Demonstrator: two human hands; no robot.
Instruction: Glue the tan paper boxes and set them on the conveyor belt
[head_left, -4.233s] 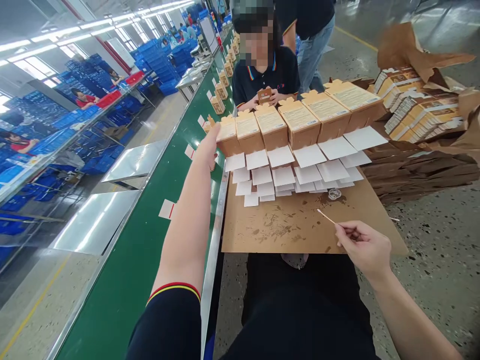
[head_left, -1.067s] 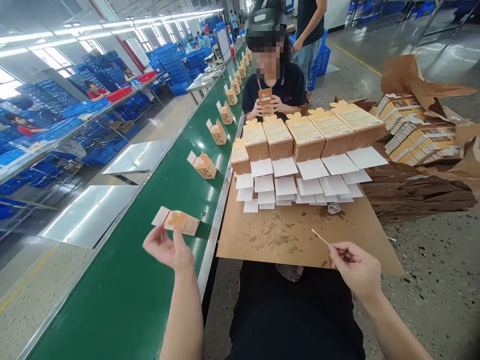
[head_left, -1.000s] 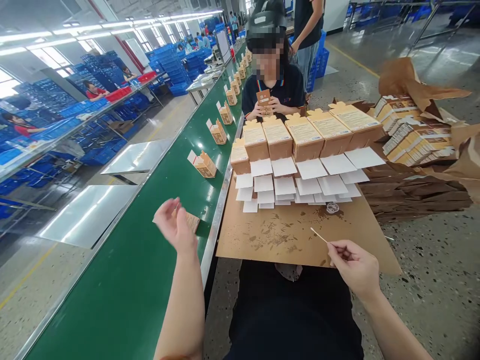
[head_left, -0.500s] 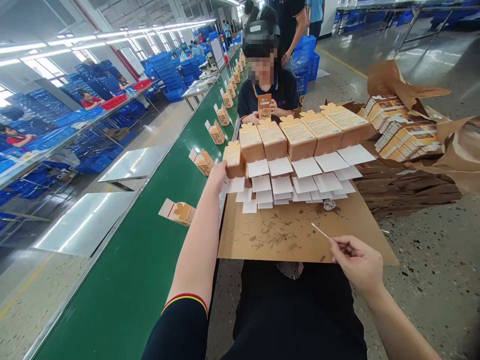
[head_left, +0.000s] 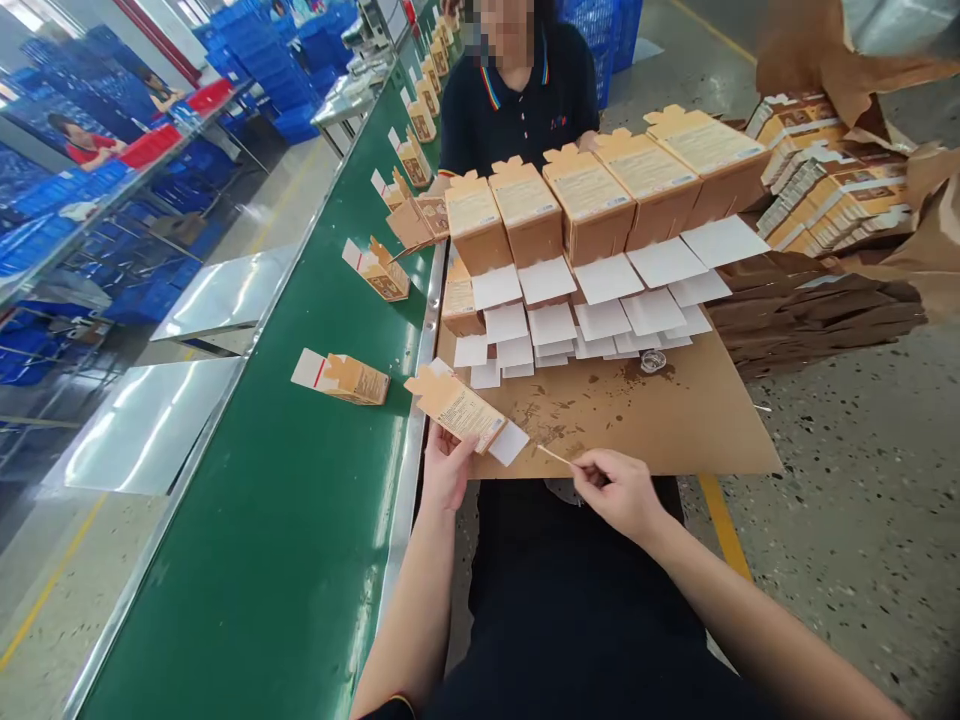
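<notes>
carton (head_left: 459,408) | pinched in left hand (head_left: 448,470) fingers (flap out) | stick (head_left: 553,456) tip near flap

Lying on the cardboard sheet (head_left: 675,420): rows of boxes (head_left: 585,200), stacked toward its far edge. Running along its left: the conveyor belt (head_left: 285,520), carrying a folded carton (head_left: 345,377). Sitting behind the rows: a co-worker (head_left: 517,100).

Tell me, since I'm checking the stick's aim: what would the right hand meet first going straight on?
Likely the white flap of the box in the left hand; the right hand points its stick there.
</notes>
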